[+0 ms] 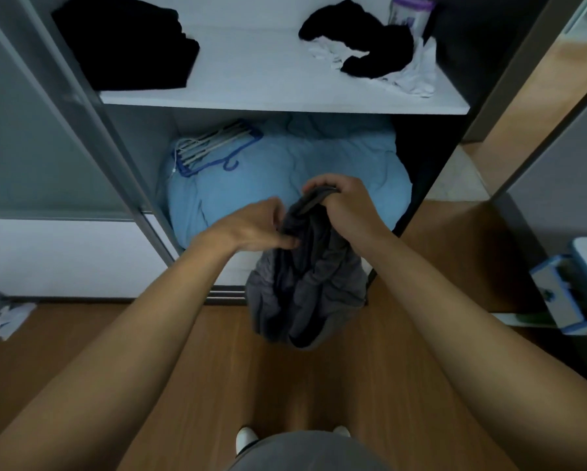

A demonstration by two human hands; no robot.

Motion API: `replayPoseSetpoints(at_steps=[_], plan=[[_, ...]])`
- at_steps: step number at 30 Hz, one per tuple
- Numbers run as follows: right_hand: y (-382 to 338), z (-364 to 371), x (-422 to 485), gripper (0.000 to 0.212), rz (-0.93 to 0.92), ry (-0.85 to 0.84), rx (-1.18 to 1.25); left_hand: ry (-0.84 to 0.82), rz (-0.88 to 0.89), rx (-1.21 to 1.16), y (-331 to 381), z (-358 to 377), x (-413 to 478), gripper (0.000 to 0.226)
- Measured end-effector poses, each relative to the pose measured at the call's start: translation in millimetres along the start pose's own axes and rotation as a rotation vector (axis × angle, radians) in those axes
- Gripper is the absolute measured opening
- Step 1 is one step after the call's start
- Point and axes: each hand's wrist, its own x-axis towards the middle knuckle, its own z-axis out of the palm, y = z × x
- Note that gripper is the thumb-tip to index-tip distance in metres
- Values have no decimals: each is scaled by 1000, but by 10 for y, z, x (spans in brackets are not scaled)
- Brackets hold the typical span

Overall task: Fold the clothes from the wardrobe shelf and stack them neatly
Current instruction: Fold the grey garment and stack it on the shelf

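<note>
Head cam: my right hand (344, 202) is fisted on the top edge of the grey garment (305, 283), left hand (254, 226) pinching it just beside, the rest dangling bunched below both, so I reckon a weak pinch could dump it on the wood floor (217, 368).

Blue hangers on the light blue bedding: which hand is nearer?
Left. The left hand pinches the grey garment below and right of the hangers; the right hand grips the garment's top farther right.
</note>
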Motion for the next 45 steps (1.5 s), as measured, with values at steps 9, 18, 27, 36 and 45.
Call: replayPoseSetpoints(at_steps=[9,18,27,36,45], plan=[[603,-397,-15,11,-25,-51,-468,194,-52,-790,63,-13,-31,28],[1049,-308,-356,25,214,-137,-367,116,-20,-951,369,-122,-120,30],[580,111,-334,28,161,-298,35,190,-156,-911,473,-55,-192,19],[896,505,-303,28,223,-484,-509,234,-169,-1147,534,-132,-245,24],[883,14,-512,18,81,-75,-776,286,-259,-1273,436,35,-213,23]])
